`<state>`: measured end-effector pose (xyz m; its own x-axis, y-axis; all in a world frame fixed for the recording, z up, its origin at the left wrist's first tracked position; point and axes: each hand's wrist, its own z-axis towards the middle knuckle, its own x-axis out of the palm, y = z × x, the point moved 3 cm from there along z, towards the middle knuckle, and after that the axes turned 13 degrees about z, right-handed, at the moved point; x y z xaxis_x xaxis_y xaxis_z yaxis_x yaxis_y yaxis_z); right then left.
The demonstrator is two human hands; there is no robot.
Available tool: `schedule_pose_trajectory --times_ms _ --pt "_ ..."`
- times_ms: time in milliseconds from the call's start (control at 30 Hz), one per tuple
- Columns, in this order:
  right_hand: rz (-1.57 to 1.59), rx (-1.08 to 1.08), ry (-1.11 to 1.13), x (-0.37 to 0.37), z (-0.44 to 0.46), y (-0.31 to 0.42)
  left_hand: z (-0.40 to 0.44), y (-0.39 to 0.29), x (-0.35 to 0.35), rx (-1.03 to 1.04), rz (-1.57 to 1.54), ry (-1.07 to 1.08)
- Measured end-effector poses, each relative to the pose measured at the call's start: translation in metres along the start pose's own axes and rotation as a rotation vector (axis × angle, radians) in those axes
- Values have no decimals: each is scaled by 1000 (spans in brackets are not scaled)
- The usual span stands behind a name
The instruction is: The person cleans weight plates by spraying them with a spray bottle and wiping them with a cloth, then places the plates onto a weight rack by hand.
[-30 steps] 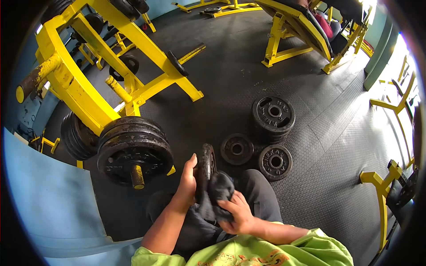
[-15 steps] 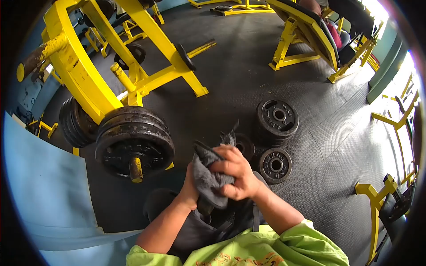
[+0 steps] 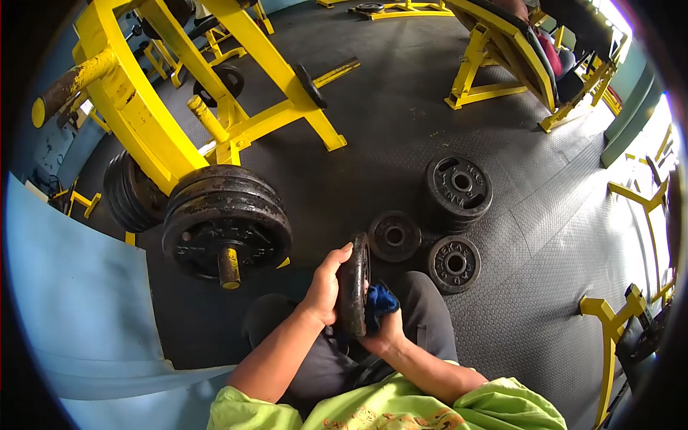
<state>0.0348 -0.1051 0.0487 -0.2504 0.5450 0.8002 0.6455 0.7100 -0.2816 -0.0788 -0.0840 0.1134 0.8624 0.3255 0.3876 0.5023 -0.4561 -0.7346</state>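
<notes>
A dark weight plate (image 3: 353, 290) stands on edge above my lap, its rim toward me. My left hand (image 3: 324, 285) grips it from the left, thumb near the top of the rim. On its right side, my right hand (image 3: 387, 331) is closed on a cloth (image 3: 383, 299) that looks blue and dark here, held against the plate's face. Part of the cloth and the right fingers are hidden. Beyond my knees, a small plate (image 3: 395, 236) and another small plate (image 3: 454, 264) lie flat on the floor, beside a stack of larger plates (image 3: 459, 192).
A yellow machine (image 3: 136, 129) loaded with thick weight plates (image 3: 228, 233) stands at the left. A light blue surface (image 3: 79, 301) is at the lower left. Another person sits on a yellow-framed machine (image 3: 487, 64) at the upper right. A yellow stand (image 3: 609, 322) is at the right.
The cloth was bunched over the plate's near edge half a second ago; now it is on the right face, with the plate rim uncovered. My right hand has moved down. The view has shifted slightly.
</notes>
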Motion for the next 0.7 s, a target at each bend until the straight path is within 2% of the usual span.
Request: schedule_pose_trajectory --times_ms 133,200,233,333,367,400,467,500,533,567,600,633,667,700 --pt "-78 67 10 13 -36 -12 0 -4 3 33 0 9" --pt "31 -3 -125 26 -55 -17 2 -3 2 52 28 14" --pt "82 7 -119 29 -61 -17 5 -1 1 74 26 2" --pt "-60 -69 -206 53 -86 -8 1 -5 11 129 30 24" --pt "-264 -63 64 72 -96 -2 -6 -12 16 77 -13 94" --pt "-727 -234 287 96 -107 7 -9 -14 18 85 -22 93" --pt "-788 -454 291 111 -105 17 -11 -16 19 3 -8 35" --pt "-1267 -673 440 105 -98 24 4 0 7 -82 -4 49" --pt "-1747 -891 580 101 -89 24 -5 -9 11 -82 0 52" --pt "-2081 -1012 615 95 -80 17 -19 -17 21 -155 -197 209" --pt "-2220 -1111 609 94 -73 5 -29 -23 29 -229 -399 368" --pt "-2254 -1209 654 90 -66 9 -25 -19 26 -292 -564 711" --pt "-2286 -1310 707 87 -57 13 -9 -8 16 -289 -564 721" --pt "-2237 -1360 756 91 -48 18 11 4 2 -168 -476 582"
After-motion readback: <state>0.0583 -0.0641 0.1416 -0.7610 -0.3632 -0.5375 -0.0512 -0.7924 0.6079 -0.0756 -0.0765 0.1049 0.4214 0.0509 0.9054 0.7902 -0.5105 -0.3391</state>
